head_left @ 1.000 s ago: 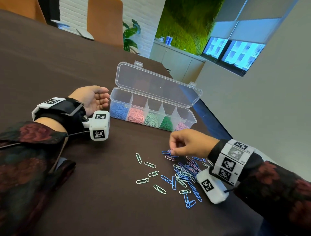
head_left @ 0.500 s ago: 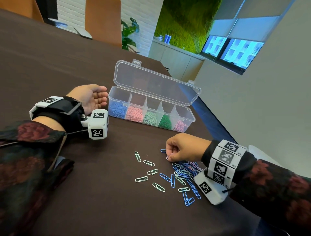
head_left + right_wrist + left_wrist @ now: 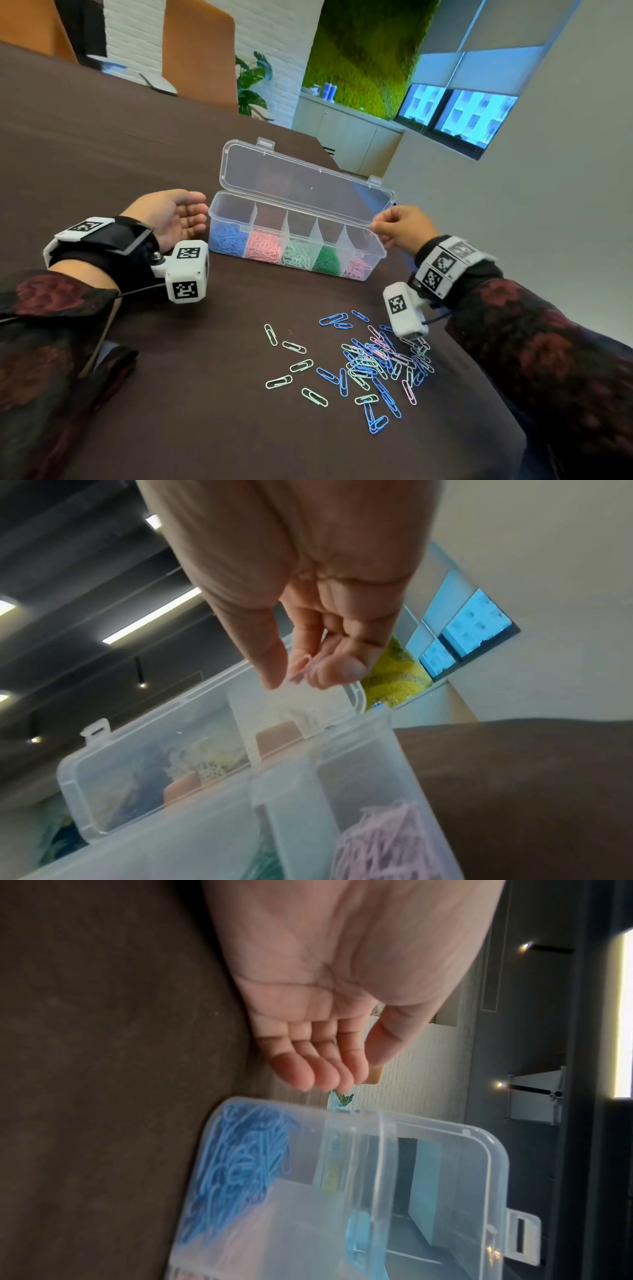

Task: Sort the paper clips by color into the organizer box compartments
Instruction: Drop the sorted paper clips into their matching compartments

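Nearest on the dark table lies a loose heap of paper clips, blue, pale green and lilac mixed, with a few pale green ones scattered apart to its left. Beyond the heap stands the clear organizer box, lid tipped up and back. Its five compartments hold, from left to right, blue clips, pink clips, pale green clips, dark green clips and lilac clips.

The right hand hovers over the right end of the box, above the lilac compartment, thumb and forefinger pinched together; the right wrist view shows a pale lilac clip nipped between the fingertips.

The left hand rests on its edge on the table just beside the left end of the box, near the blue compartment, palm turned toward the box, fingers loosely bent and holding nothing. Whether it touches the box wall cannot be told.

Farther off are orange chairs and a leafy plant
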Demonstrator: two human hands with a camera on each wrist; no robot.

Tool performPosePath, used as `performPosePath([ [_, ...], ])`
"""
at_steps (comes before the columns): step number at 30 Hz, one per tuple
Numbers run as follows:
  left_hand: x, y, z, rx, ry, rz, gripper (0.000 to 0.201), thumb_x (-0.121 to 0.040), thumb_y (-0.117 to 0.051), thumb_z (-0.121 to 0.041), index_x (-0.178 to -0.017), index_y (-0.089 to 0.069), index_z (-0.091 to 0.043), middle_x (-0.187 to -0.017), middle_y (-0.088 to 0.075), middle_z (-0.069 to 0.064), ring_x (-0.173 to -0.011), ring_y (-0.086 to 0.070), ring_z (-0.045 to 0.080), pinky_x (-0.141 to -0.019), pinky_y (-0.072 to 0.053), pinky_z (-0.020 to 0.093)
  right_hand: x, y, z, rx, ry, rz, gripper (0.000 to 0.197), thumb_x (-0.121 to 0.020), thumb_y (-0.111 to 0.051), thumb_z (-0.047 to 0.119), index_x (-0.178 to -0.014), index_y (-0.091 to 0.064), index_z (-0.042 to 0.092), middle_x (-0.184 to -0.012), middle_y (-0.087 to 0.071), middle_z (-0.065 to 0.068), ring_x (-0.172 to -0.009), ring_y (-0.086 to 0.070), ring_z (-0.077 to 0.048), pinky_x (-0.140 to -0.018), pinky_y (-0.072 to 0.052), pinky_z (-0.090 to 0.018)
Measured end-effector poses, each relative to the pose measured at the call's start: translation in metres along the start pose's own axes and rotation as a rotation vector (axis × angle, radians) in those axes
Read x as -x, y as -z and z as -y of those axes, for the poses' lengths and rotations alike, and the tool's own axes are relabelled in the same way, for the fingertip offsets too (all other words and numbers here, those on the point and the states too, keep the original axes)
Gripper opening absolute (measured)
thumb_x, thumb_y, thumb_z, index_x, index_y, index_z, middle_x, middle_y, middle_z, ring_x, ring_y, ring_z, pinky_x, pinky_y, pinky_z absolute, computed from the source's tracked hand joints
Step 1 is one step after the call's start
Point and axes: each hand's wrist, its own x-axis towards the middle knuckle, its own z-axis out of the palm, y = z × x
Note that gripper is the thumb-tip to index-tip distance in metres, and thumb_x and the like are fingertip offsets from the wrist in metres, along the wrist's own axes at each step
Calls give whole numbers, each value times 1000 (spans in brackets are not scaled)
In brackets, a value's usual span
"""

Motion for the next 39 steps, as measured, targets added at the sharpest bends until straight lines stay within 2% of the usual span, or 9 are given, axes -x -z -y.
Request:
performPosePath([
  [3,-1,0,-1,4,-6,5,16,-95,-44,-15,-86,-57,-12,-52,-59,-4,-48,-54,8,-46,-49,15,-11,2,-6,-43,12,-88,19,-83,-69,6,-84,-54,17,-84,-59,-14,-70,-58,-23,-61,-52,-30],
  [7,-2,-1,-2,-2,-8,2,16,-96,-44,-15,-85,-56,-12,-52,-58,-4,-46,-55,7,-46,-49,15,3,9,-12,-107,50,-76,21,-84,-63,-4,-87,-56,15,-76,-57,-9,-73,-58,-28,-77,-54,-43],
  [11,-1,-2,-2,-7,-9,-6,18,-96,-41,-15,-84,-55,-13,-50,-58,-5,-44,-54,6,-45,-48,14,22,10,-14,-277,27,45,32,-84,-52,-19,-84,-57,13,-75,-55,-9,-67,-58,-22,-62,-57,-23],
  [15,0,-2,-1,-6,-7,-5,17,-96,-43,-15,-84,-55,-12,-50,-57,-5,-42,-54,6,-45,-48,14,22,8,-15,-331,-40,42,30,-83,-51,-20,-81,-57,9,-74,-54,-10,-62,-58,-20,-55,-55,-20],
  [20,0,-2,-1,-10,-12,-6,18,-96,-43,-14,-84,-55,-12,-50,-58,-4,-42,-54,6,-44,-48,14,24,4,-16,-16,46,44,29,-80,-56,-13,-74,-58,16,-66,-54,-3,-49,-52,-8,-49,-44,-19],
  [23,-1,-2,-2,-19,-7,4,17,-95,-44,-14,-82,-55,-12,-50,-58,-5,-42,-54,6,-45,-48,14,35,5,-11,349,53,337,17,-83,-62,-4,-81,-60,13,-64,-54,5,-39,-48,3,-42,-36,-9],
  [27,-2,0,-2,-24,-5,3,16,-95,-46,-15,-83,-57,-13,-53,-58,-5,-45,-54,6,-46,-49,14,53,10,-16,670,15,560,11,-84,-66,7,-90,-63,16,-66,-52,13,-53,-48,2,-46,-36,-8],
  [31,-2,0,-2,-26,-7,5,16,-94,-46,-15,-83,-56,-13,-51,-58,-6,-44,-54,6,-47,-49,14,71,10,-22,624,18,597,7,-83,-69,12,-86,-63,15,-59,-55,14,-48,-49,11,-48,-35,-6],
  [39,1,0,-1,-16,-1,-4,15,-94,-47,-14,-82,-57,-13,-51,-58,-5,-45,-54,7,-47,-49,14,85,-14,-11,712,72,661,26,-85,-68,21,-66,-51,22,-61,-50,9,-52,-43,-3,-50,-33,-15],
])
